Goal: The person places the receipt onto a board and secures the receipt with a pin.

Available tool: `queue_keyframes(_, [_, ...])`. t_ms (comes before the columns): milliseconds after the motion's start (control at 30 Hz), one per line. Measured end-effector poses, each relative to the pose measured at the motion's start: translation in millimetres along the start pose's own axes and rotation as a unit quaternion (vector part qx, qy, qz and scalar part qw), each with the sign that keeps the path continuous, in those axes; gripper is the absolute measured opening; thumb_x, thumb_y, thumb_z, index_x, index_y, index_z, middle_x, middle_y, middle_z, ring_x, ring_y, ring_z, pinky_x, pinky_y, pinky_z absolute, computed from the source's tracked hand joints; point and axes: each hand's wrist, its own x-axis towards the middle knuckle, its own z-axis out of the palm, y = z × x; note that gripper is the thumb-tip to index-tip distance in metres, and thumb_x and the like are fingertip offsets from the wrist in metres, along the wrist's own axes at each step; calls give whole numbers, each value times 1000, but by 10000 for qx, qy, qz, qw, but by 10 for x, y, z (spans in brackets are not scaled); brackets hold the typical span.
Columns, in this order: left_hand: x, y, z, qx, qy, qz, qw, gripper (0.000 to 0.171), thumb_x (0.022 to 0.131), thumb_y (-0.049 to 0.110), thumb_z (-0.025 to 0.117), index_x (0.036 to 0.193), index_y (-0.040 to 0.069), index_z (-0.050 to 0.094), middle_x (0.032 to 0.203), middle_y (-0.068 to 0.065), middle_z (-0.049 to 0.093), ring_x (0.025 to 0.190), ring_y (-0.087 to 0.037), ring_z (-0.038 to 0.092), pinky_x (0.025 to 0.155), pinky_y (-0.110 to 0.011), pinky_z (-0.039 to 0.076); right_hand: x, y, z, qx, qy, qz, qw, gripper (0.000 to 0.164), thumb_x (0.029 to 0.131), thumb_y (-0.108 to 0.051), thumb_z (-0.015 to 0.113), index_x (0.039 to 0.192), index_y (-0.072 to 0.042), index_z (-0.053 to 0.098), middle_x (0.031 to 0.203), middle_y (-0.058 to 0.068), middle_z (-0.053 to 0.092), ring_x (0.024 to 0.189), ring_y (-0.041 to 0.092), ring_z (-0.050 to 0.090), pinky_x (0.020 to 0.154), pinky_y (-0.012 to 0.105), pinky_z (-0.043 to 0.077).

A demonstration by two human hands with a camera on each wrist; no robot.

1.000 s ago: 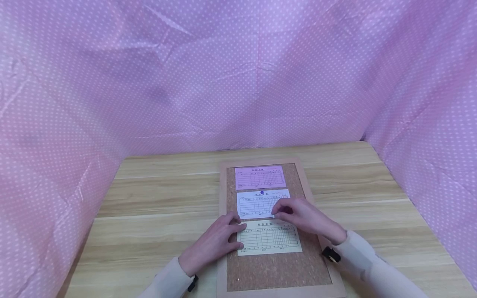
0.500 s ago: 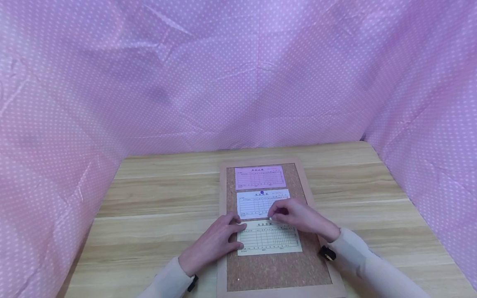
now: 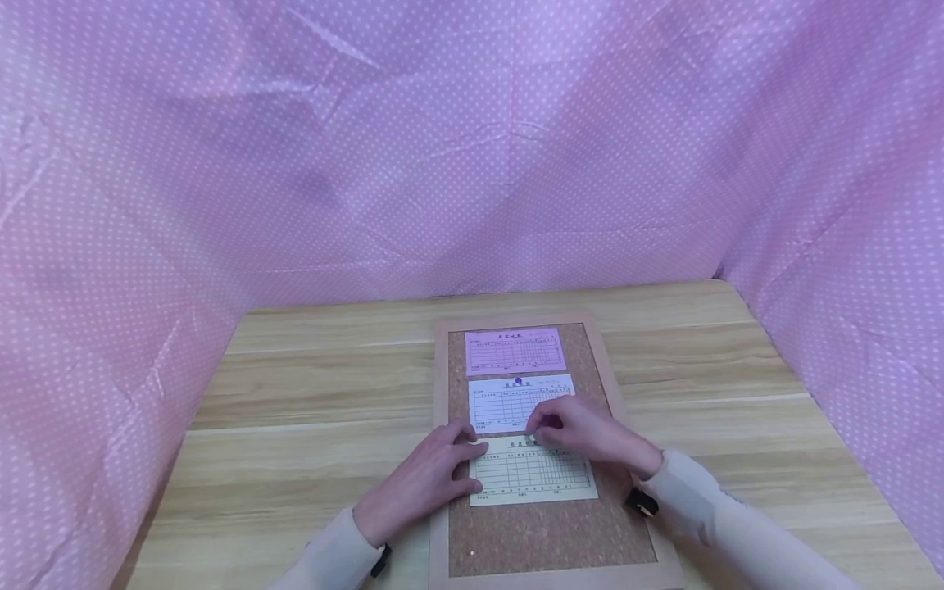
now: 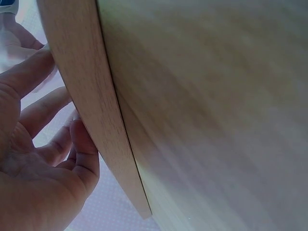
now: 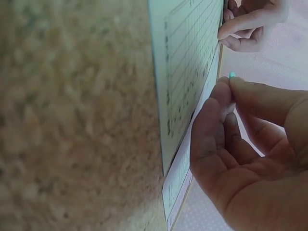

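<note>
A yellow form slip [image 3: 531,475] lies on a wood-framed cork board [image 3: 546,541]. Fingertips of my left hand [image 3: 420,479] rest on the slip's left edge, fingers spread and the palm beside the frame. Over the slip's top edge, my right hand [image 3: 586,433] pinches a small pale-green push pin [image 5: 232,74] between thumb and forefinger; most of the pin is hidden by the fingers. Just above lies a white slip [image 3: 497,406], with a purple push pin [image 3: 519,381] at its top edge. A pink slip [image 3: 512,352] is at the top of the board.
The board sits on a light wood table [image 3: 317,393]. Its raised wooden frame [image 4: 91,91] runs beside my left hand. Pink dotted cloth [image 3: 472,164] hangs behind the table and at both sides. A tiny white speck [image 3: 472,553] shows low on the cork.
My right hand has moved slightly left and down, from the white slip's lower edge to the yellow slip's top middle, still pinching the pin. The left hand has stayed in place.
</note>
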Motion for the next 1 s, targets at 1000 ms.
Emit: queue_keyframes(1000, [-6,-2,-6,1,0,7,10000,53,87,30,85,130,4,71,128,-6,58,105,-15,53,96,-34,48,131,-24,48,-212,-232,364,9988,12,92,-5,72,90,-16,78,81,-10,68,75,12,57,67,27,41])
